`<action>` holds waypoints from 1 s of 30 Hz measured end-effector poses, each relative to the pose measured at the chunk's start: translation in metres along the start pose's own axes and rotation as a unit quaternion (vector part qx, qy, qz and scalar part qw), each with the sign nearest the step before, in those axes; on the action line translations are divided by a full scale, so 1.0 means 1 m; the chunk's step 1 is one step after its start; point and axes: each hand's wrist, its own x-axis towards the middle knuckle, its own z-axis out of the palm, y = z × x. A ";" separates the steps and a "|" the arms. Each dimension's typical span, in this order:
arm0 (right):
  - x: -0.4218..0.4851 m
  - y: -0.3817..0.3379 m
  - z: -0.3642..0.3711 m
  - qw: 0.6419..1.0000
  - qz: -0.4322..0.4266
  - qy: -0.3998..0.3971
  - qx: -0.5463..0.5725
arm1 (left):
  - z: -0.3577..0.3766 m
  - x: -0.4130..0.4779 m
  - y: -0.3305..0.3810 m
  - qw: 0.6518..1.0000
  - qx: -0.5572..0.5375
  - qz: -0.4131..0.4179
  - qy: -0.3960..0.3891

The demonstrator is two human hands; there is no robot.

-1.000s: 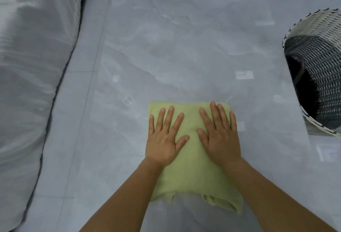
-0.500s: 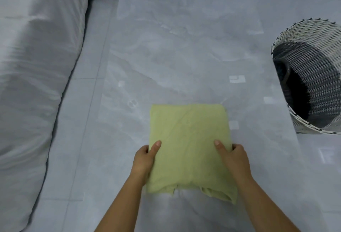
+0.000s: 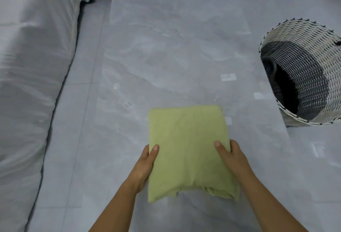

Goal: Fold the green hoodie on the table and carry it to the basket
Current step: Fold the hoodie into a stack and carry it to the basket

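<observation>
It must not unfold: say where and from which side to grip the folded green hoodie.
Grip the green hoodie at both side edges, left hand from its left, right hand from its right, thumbs on top: a flat stack, loose layers at the near end.

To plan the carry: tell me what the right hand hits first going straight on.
The right hand meets the hoodie it grips; past that, seemingly only table. The basket lies off to the right.
</observation>
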 end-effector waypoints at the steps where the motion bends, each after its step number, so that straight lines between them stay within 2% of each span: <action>1: -0.004 0.001 0.001 1.000 -0.011 -0.007 -0.013 | 0.002 -0.002 -0.001 1.000 -0.005 0.001 0.000; 4: -0.015 0.005 0.003 0.999 -0.043 -0.010 -0.019 | 0.013 -0.012 -0.004 0.999 -0.010 0.019 0.040; 8: -0.019 0.003 -0.012 0.996 -0.068 -0.017 0.052 | 0.031 -0.026 -0.001 0.988 -0.025 0.078 0.131; 12: -0.028 0.013 -0.057 0.989 -0.092 -0.007 0.115 | 0.071 -0.053 0.014 0.984 -0.043 0.103 0.137; 17: -0.031 0.041 -0.164 0.979 -0.115 -0.013 0.166 | 0.178 -0.095 0.022 0.978 -0.037 0.148 0.144; 25: -0.019 0.118 -0.402 0.979 -0.148 0.028 0.138 | 0.418 -0.128 0.014 0.979 -0.020 0.161 0.125; 30: -0.007 0.149 -0.472 0.981 -0.135 0.023 0.139 | 0.498 -0.140 0.011 0.980 -0.041 0.150 0.120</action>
